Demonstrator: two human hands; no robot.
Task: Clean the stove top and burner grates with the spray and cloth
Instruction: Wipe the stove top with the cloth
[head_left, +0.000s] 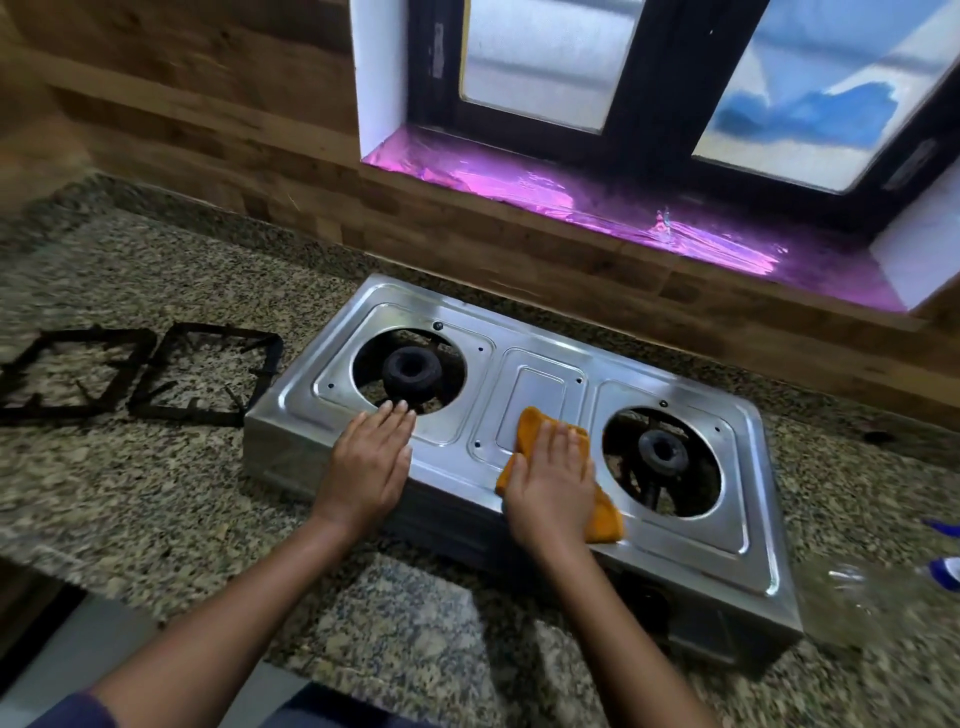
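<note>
Two flat palms pressed the stove (540, 384): left hand (366, 467) bare, right hand (550, 478) spread over the cloth (605, 514).

Dim; window (675, 78) backlight; stove (519, 395) glare; edges blurred.

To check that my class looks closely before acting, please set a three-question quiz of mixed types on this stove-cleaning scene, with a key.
1. True or false: the two burner grates sit on the stove top.
2. Which hand presses the orange cloth? A. left B. right C. neither
3. Fill in: the left hand lies flat on the stove top beside the ____ burner.

Key
1. False: they lie on the countertop, left of the stove.
2. B: the right hand presses it flat.
3. Left: its fingertips reach the left burner opening.
</note>
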